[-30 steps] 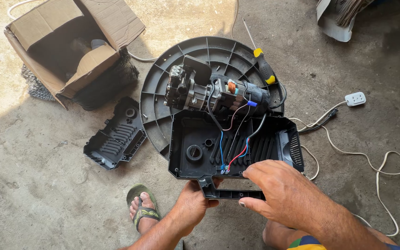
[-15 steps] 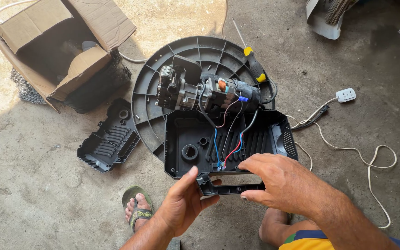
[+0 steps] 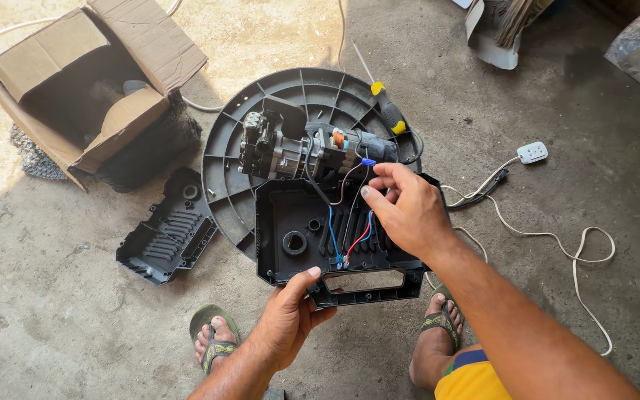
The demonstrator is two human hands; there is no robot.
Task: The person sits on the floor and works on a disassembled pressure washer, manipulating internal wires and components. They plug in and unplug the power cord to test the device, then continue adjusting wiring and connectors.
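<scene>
Centrally, a black plastic housing (image 3: 312,237) lies open on the concrete floor (image 3: 75,326), its handle end toward the person. The left hand (image 3: 290,315) grips the housing's near edge at about 6 o'clock, thumb on top beside the handle slot, steadying it. The right hand (image 3: 405,211) reaches over the housing's 2 o'clock corner; its fingers are bent and loosely gathered at the wires (image 3: 350,222), though whether they pinch one cannot be told. Judged from this, the step in hand is sorting or routing the wiring between housing and motor (image 3: 312,148); the next move calls for a fine fingertip grip on a single lead while the other hand keeps the shell from shifting. The housing looks rigid and ribbed, with a round boss inside and red, blue and black leads running to a small connector near the handle. The motor sits at 12 o'clock on a round grey ribbed disc (image 3: 238,126). A yellow-and-black screwdriver (image 3: 387,111) rests at 1 o'clock, a second black cover (image 3: 168,237) at 9 o'clock, a cardboard box (image 3: 83,81) at 10 o'clock, a white cord (image 3: 550,230) at 3 o'clock.
</scene>
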